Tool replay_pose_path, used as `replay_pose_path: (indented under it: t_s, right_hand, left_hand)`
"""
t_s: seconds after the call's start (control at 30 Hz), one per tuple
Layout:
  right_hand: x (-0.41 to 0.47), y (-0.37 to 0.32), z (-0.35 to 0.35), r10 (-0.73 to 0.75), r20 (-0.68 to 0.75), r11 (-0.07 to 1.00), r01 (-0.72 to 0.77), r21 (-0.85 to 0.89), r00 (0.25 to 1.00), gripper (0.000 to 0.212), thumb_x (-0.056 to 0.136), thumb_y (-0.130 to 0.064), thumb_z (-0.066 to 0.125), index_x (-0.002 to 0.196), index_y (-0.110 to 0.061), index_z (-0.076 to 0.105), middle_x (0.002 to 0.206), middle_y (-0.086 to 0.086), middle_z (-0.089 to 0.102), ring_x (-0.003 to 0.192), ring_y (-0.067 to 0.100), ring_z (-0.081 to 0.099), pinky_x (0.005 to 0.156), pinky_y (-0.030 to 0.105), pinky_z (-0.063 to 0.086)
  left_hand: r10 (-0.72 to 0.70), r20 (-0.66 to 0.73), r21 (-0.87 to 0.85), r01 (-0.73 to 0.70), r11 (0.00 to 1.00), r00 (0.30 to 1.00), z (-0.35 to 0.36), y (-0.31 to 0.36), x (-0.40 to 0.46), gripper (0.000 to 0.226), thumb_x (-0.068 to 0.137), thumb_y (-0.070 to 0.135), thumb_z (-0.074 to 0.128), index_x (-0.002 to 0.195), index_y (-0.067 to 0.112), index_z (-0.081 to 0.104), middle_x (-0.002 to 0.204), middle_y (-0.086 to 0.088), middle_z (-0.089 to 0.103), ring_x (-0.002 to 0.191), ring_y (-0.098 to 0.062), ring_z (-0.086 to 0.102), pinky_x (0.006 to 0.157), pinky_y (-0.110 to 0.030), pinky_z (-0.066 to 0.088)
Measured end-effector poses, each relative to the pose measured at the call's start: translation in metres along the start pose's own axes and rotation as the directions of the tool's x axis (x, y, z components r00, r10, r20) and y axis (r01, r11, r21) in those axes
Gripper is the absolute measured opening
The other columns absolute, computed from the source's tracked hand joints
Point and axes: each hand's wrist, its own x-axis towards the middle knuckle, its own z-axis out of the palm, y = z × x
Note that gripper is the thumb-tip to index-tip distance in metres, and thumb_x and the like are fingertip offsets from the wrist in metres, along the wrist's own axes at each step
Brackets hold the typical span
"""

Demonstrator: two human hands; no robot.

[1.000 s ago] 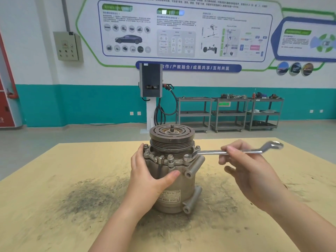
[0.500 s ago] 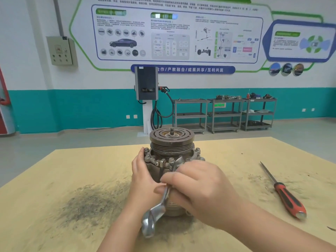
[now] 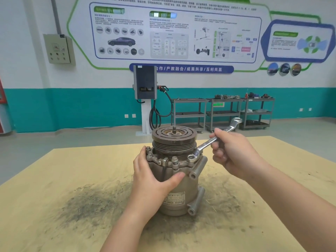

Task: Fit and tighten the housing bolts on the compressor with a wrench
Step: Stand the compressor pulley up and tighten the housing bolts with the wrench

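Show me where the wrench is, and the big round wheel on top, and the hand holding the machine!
wrench (image 3: pixel 203 146): head view, on its bare shaft.
pulley (image 3: pixel 174 135): head view, on its slotted top face.
left hand (image 3: pixel 151 177): head view, on the back of the hand.

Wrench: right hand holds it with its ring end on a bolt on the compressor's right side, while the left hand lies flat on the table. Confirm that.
Not quite. The head view shows the left hand gripping the compressor body, not lying on the table. The right hand does hold the wrench, ring end on a right-side bolt.
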Motion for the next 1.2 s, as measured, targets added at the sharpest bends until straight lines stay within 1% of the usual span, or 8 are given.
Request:
replay_pose_path:
  t_s: [0.2, 0.4, 0.57, 0.7, 0.83, 1.03, 1.1, 1.2]
  right_hand:
    - [0.017, -0.008, -0.003, 0.221, 0.179, 0.966, -0.24, 0.097, 0.959, 0.02, 0.1, -0.019, 0.052, 0.084, -0.008, 0.058, 0.045, -0.005, 0.041, 0.034, 0.004, 0.029, 0.032, 0.015, 0.024]
    - [0.028, -0.012, 0.008, 0.238, 0.225, 0.97, -0.243, -0.005, 0.945, 0.023, 0.101, -0.017, 0.051, 0.081, -0.009, 0.057, 0.044, -0.007, 0.041, 0.033, 0.003, 0.031, 0.033, 0.014, 0.024]
    - [0.026, -0.006, 0.004, 0.113, 0.213, 0.992, -0.123, 0.034, 0.97, 0.021, 0.101, -0.018, 0.051, 0.085, -0.007, 0.06, 0.045, -0.005, 0.042, 0.035, 0.005, 0.03, 0.035, 0.016, 0.025]
    - [0.006, 0.012, -0.009, 0.037, 0.094, 0.963, -0.061, 0.262, 0.995, 0.017, 0.094, -0.01, 0.06, 0.108, -0.001, 0.063, 0.048, -0.004, 0.046, 0.036, 0.005, 0.032, 0.036, 0.016, 0.025]
    - [-0.018, 0.016, -0.008, -0.048, -0.07, 0.939, 0.068, 0.336, 0.996, 0.024, 0.093, 0.001, 0.052, 0.109, -0.014, 0.063, 0.046, -0.002, 0.045, 0.035, 0.006, 0.031, 0.036, 0.017, 0.025]
    - [-0.07, 0.03, 0.006, -0.381, -0.227, 0.918, 0.396, 0.024, 0.896, 0.036, 0.087, 0.003, 0.046, 0.082, -0.027, 0.063, 0.044, -0.001, 0.049, 0.037, 0.01, 0.039, 0.038, 0.019, 0.031]
    - [-0.087, 0.04, 0.014, -0.499, -0.124, 0.867, 0.495, -0.06, 0.858, 0.031, 0.088, -0.005, 0.048, 0.079, -0.031, 0.063, 0.045, 0.001, 0.052, 0.037, 0.009, 0.043, 0.037, 0.018, 0.034]
    - [-0.097, 0.053, 0.032, -0.597, 0.072, 0.781, 0.599, -0.175, 0.799, 0.009, 0.084, -0.031, 0.054, 0.082, -0.028, 0.062, 0.051, 0.003, 0.057, 0.038, 0.014, 0.048, 0.036, 0.03, 0.039]
  left_hand:
    - [0.0, 0.001, 0.009, 0.0, 1.0, 1.0, 0.001, -0.001, 0.001, 0.133, 0.044, 0.084, 0.067, 0.154, 0.043, 0.003, 0.14, 0.037, 0.017, 0.14, -0.002, 0.024, 0.115, -0.033, 0.028]
    - [0.006, -0.02, 0.023, -0.006, 1.0, 1.0, 0.002, -0.001, 0.001, 0.134, 0.044, 0.084, 0.067, 0.155, 0.038, 0.007, 0.145, 0.03, 0.019, 0.138, -0.001, 0.025, 0.111, -0.027, 0.027]
    - [0.001, -0.036, 0.024, 0.0, 1.0, 0.999, 0.003, 0.0, 0.0, 0.138, 0.042, 0.087, 0.071, 0.155, 0.038, 0.008, 0.145, 0.028, 0.019, 0.136, 0.0, 0.026, 0.109, -0.027, 0.026]
    - [0.003, -0.051, 0.031, -0.002, 1.0, 0.999, 0.004, -0.001, 0.0, 0.135, 0.043, 0.083, 0.066, 0.155, 0.037, 0.008, 0.143, 0.029, 0.02, 0.137, -0.003, 0.026, 0.11, -0.029, 0.027]
    - [0.008, -0.063, 0.036, -0.006, 0.999, 0.998, 0.006, -0.002, 0.0, 0.13, 0.052, 0.082, 0.072, 0.155, 0.036, 0.009, 0.147, 0.025, 0.021, 0.137, -0.004, 0.027, 0.108, -0.028, 0.027]
    - [-0.002, -0.062, 0.05, 0.005, 0.999, 0.998, 0.006, -0.003, 0.001, 0.132, 0.045, 0.083, 0.067, 0.155, 0.037, 0.009, 0.146, 0.026, 0.021, 0.136, -0.004, 0.029, 0.109, -0.027, 0.028]
    - [0.0, -0.068, 0.054, 0.003, 0.999, 0.998, 0.006, -0.004, 0.002, 0.133, 0.045, 0.084, 0.067, 0.155, 0.037, 0.009, 0.147, 0.024, 0.021, 0.138, -0.005, 0.029, 0.109, -0.028, 0.028]
    - [0.003, -0.075, 0.046, 0.001, 0.999, 0.997, 0.006, -0.005, 0.002, 0.131, 0.045, 0.082, 0.068, 0.154, 0.038, 0.01, 0.147, 0.023, 0.023, 0.138, -0.007, 0.032, 0.11, -0.028, 0.03]
